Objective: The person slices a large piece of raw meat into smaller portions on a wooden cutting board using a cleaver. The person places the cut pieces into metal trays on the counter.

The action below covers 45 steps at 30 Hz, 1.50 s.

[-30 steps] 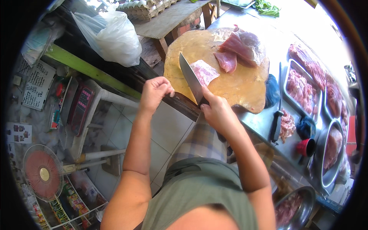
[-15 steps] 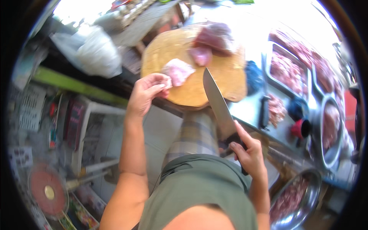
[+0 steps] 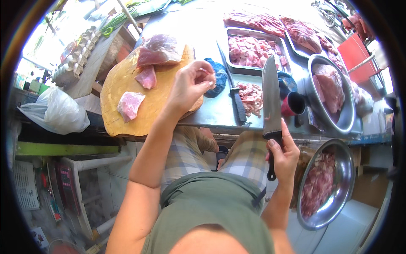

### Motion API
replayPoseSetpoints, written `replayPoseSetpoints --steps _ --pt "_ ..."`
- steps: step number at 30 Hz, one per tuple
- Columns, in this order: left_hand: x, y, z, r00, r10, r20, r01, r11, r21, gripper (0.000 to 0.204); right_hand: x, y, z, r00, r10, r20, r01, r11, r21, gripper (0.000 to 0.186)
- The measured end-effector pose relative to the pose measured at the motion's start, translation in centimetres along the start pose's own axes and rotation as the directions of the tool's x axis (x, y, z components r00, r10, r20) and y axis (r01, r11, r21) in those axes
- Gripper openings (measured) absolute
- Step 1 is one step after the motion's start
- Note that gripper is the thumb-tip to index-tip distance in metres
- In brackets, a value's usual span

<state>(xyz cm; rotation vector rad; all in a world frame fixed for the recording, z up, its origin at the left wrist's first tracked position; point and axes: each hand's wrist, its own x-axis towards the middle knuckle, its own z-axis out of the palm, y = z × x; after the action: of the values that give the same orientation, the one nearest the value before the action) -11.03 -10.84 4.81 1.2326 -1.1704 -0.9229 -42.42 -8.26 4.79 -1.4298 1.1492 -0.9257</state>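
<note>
My right hand (image 3: pixel 282 152) is wrapped round the black handle of a large butcher knife (image 3: pixel 271 95), its broad blade pointing away from me past the table's front edge. Over the right side of the round wooden chopping block (image 3: pixel 116 101), my left hand (image 3: pixel 192 84) hangs with curled, pinched fingers; a small pale bit shows at the fingertips, too little to name. A pink meat slice (image 3: pixel 130 106) with pale fat lies alone on the block. Behind it rest a narrow meat strip (image 3: pixel 146 77) and a bigger chunk of raw meat (image 3: pixel 160 50).
Right of the block lie a blue cloth (image 3: pixel 216 76), a second knife (image 3: pixel 237 103) and meat scraps (image 3: pixel 250 98). A metal tray (image 3: pixel 258 70) holds cut meat. Beyond stand a red cup (image 3: pixel 292 104), a metal basin (image 3: pixel 349 101) and a lower steel bowl (image 3: pixel 344 203). A white plastic bag (image 3: pixel 63 111) sits left.
My view has swung to the right. My left hand has come away from the meat slice toward the block's right side. The knife has moved right, its blade now more upright.
</note>
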Motion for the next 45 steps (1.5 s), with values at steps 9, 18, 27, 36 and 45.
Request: replayPoseSetpoints --steps 9,18,27,36,45 --pt "3.3 -0.2 4.4 0.988 -0.089 0.124 0.105 0.986 -0.129 0.015 -0.5 0.7 -2.9 0.996 0.039 -0.082 -0.037 0.999 0.03 0.063" --pt "6.3 2.1 8.2 0.932 0.315 -0.182 -0.344 0.924 -0.164 0.012 -0.4 1.3 -4.5 0.988 0.009 -0.152 -0.001 0.999 0.053 0.063" --pt "13.8 -5.1 11.8 0.972 0.233 0.021 -0.181 0.693 0.697 0.021 -1.3 1.6 -4.7 0.981 0.004 -0.195 -0.001 1.0 0.019 0.063" --pt "-4.7 -1.9 -3.9 0.881 0.401 -0.25 -0.107 0.684 0.721 0.002 0.4 3.7 -1.2 0.996 0.091 -0.021 -0.086 0.978 0.192 0.037" --pt "-15.2 -5.4 -17.5 0.663 0.206 -0.72 0.634 0.356 0.686 0.061 4.1 -1.4 13.8 0.767 -0.025 0.641 -0.062 0.992 0.113 0.07"
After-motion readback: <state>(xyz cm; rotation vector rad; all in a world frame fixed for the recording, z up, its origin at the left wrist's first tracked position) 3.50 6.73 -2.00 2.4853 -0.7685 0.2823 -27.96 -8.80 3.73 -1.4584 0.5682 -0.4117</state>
